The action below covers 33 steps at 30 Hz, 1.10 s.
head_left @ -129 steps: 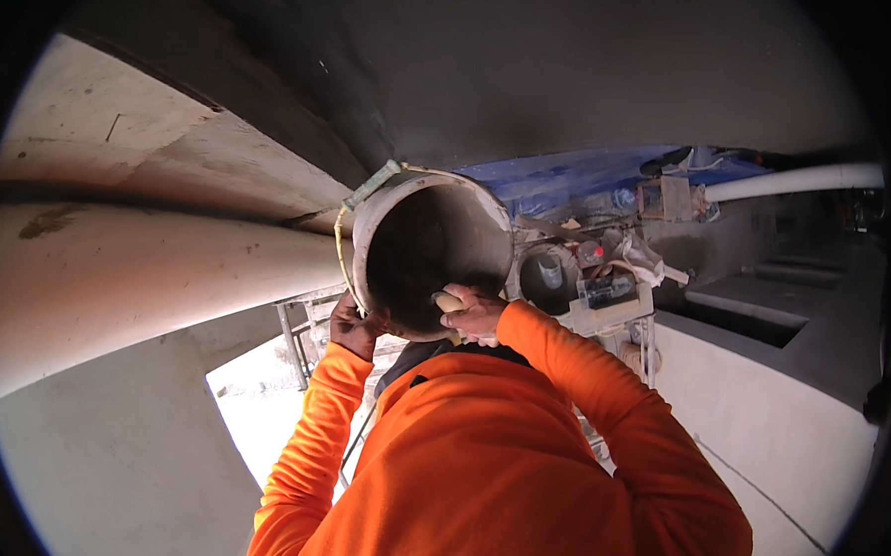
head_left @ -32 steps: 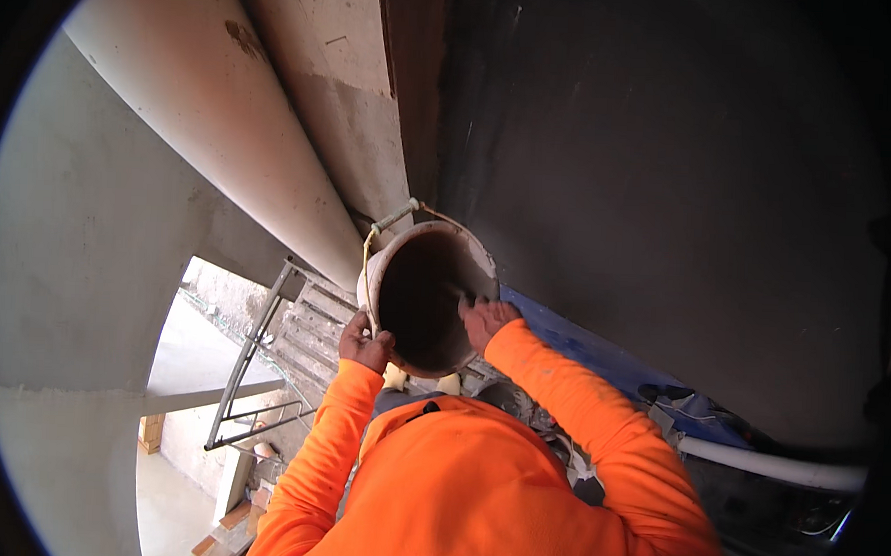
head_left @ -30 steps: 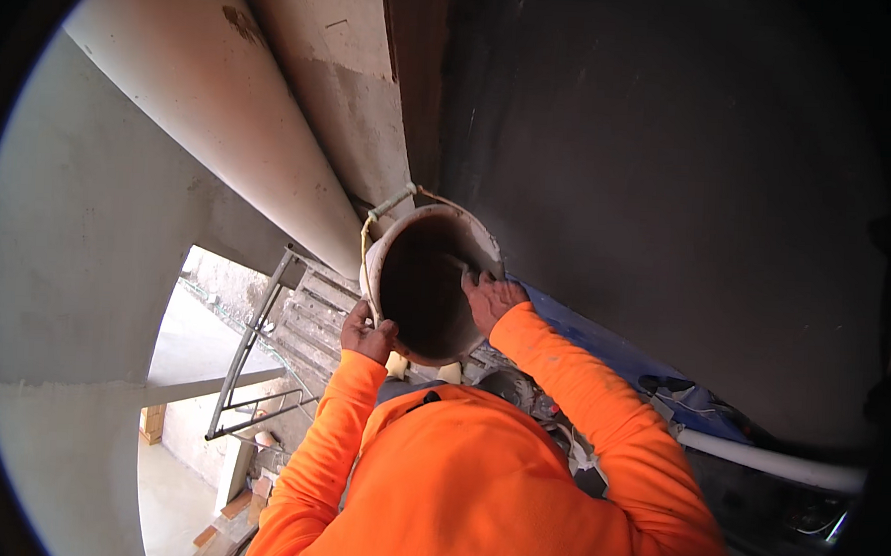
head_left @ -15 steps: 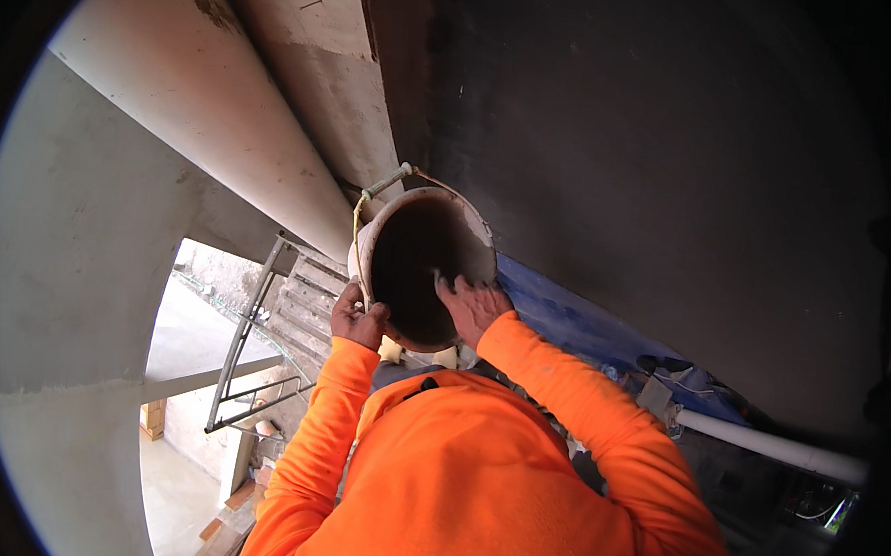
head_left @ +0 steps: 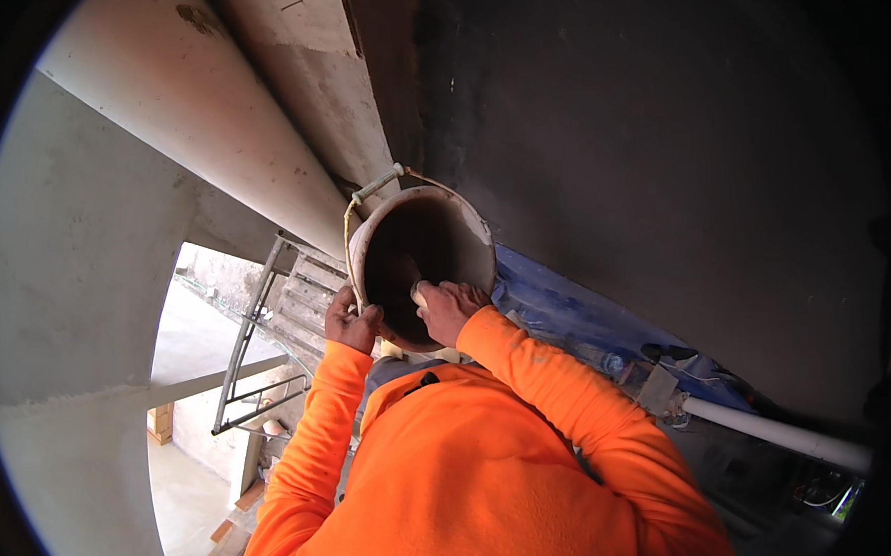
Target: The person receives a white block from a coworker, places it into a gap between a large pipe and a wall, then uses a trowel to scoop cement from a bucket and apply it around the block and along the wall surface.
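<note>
In front of my body a round, dirty pale bucket (head_left: 479,242) is tilted so that its dark inside faces me. Its wire handle with a grip (head_left: 375,185) stands up over the far left rim. My left hand (head_left: 352,321) is closed on the near left rim, thumb on the edge. Over the near right of the opening, my right hand (head_left: 449,310) is closed round a small tool with a pale handle (head_left: 420,295). The tool's far end points into the bucket and blends with the dark inside, so its kind cannot be made out.
A large dark wall (head_left: 649,168) rises on the right, with blue sheeting (head_left: 564,298) along its foot. A thick pale round column (head_left: 225,99) slants in from the upper left. A metal frame (head_left: 249,339) beside slatted boards and a white pipe (head_left: 777,432) lie lower down.
My right hand has moved left and slightly down; its fingers, spread over the opening before, are now closed round the pale-handled tool. My left hand stays on the rim.
</note>
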Available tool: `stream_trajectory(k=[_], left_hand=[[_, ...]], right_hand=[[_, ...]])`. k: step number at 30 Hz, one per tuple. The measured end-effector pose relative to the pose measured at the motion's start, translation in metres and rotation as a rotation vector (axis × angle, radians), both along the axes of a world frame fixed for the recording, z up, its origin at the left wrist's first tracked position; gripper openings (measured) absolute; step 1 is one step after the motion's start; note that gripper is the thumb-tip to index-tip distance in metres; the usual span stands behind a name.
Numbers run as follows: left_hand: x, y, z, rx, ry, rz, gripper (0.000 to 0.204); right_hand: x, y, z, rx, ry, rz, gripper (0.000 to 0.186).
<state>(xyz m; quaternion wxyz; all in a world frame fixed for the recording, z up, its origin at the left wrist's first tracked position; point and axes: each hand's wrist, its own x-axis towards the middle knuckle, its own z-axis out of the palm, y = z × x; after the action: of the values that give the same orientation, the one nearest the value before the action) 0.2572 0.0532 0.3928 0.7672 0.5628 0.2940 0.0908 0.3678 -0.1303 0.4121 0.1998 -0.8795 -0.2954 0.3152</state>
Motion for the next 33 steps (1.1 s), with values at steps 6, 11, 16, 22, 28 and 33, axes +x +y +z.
stream_trajectory(k=[6,11,16,22,28,33], left_hand=[[-0.01,-0.002,-0.005,-0.029,-0.03,0.006,0.035],[-0.003,-0.001,-0.001,0.084,-0.036,-0.004,0.042],[0.002,-0.004,0.004,0.077,-0.108,0.034,0.03],[-0.004,-0.003,0.008,0.054,-0.039,0.007,0.043],[-0.001,-0.002,0.001,0.172,-0.077,-0.001,0.029],[-0.004,-0.001,-0.009,0.069,-0.122,0.002,0.028]], right_hand=[[0.033,-0.006,-0.027,-0.035,-0.004,-0.115,0.038],[0.043,-0.014,-0.021,-0.096,-0.493,-0.008,0.042],[-0.011,0.011,-0.021,-0.388,-0.783,0.337,0.052],[-0.003,-0.01,-0.023,-0.097,-0.856,0.292,0.053],[0.047,0.0,-0.027,-0.294,-0.866,0.229,0.053],[0.003,-0.026,-0.036,-0.222,-0.357,0.164,0.049]])
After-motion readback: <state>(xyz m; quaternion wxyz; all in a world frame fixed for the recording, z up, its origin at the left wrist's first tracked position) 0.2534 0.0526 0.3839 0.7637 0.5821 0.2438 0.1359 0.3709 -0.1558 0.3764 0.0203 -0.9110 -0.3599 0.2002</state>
